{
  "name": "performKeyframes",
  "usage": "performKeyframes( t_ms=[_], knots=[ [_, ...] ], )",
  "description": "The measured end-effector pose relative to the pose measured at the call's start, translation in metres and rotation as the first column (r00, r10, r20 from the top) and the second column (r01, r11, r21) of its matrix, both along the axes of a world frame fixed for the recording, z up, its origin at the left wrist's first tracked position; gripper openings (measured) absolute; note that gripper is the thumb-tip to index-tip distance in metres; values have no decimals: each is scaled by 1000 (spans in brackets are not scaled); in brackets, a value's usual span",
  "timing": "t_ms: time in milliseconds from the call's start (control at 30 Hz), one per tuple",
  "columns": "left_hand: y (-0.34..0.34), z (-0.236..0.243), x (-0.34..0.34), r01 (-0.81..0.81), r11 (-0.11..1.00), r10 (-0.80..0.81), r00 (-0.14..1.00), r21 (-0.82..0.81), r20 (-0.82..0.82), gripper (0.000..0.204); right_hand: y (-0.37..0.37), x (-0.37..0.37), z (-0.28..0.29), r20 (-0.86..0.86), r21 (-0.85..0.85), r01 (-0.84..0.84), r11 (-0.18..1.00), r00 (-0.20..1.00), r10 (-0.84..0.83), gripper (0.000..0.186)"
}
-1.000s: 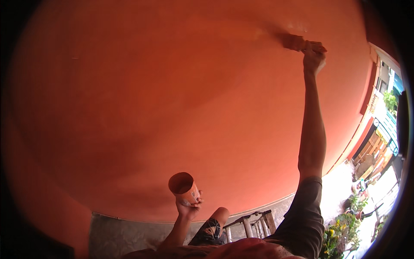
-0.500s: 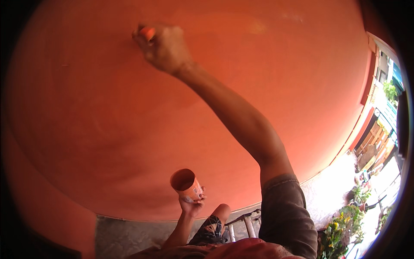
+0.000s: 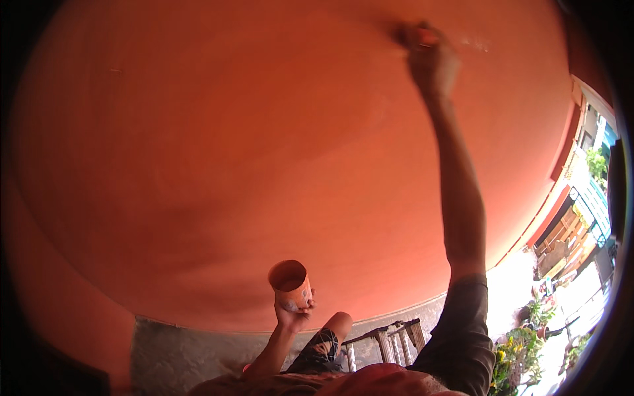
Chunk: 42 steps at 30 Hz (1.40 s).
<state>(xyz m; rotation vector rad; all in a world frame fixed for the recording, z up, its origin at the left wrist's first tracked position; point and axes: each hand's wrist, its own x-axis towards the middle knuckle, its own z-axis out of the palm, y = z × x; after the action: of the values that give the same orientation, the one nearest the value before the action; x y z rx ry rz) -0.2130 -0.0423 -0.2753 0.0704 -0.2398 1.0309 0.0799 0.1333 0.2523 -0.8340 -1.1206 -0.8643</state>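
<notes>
My right arm is stretched up and to the right against a big orange wall (image 3: pixel 264 145). At its end my right hand (image 3: pixel 434 71) is closed around a paintbrush (image 3: pixel 427 37) with an orange handle. Motion blurs the brush, and its dark head is only a smear by the wall. Low in the middle, my left hand (image 3: pixel 292 319) grips an orange-smeared paint can (image 3: pixel 300 294) from below and the side. The can is held mouth up, tilted slightly; the paint inside lies in shadow.
A worn ladder (image 3: pixel 384 346) stands beside my bent knee (image 3: pixel 339 323), close to the wall's foot. Grey concrete floor (image 3: pixel 172 353) runs along below. Potted plants (image 3: pixel 518 350) and stacked wooden boards (image 3: pixel 561 234) are outside at the right.
My right hand with the paintbrush has swept far to the right along the upper wall, and the arm has straightened. The left hand and the can have barely moved.
</notes>
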Motion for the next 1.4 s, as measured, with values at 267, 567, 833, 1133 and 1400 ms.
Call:
performKeyframes(
  t_ms=[267, 567, 833, 1133, 1400],
  knots=[
    [-1, 15, -2, 15, 999, -14, 999, 39, -29, 63, -58, -221, -2, 417, -122, -608, 784, 686, 597, 2],
    [3, -4, -4, 79, 997, -79, 997, -13, 20, 74, 63, 62, -21, -135, 201, -726, 658, 644, 753, 39],
    [6, -9, 1, 109, 993, -107, 993, -49, 51, 76, -9, 144, -17, -164, -43, -44, 998, 986, 36, 23],
    [9, 15, 14, 159, 987, -160, 986, 31, 37, 57, -88, -117, -19, 357, -258, -564, 784, 698, 620, 9],
    [-1, 12, 26, 156, 987, -157, 988, 46, 3, 55, 43, 131, -39, -171, 66, -787, 613, 596, 784, 20]
  ],
)
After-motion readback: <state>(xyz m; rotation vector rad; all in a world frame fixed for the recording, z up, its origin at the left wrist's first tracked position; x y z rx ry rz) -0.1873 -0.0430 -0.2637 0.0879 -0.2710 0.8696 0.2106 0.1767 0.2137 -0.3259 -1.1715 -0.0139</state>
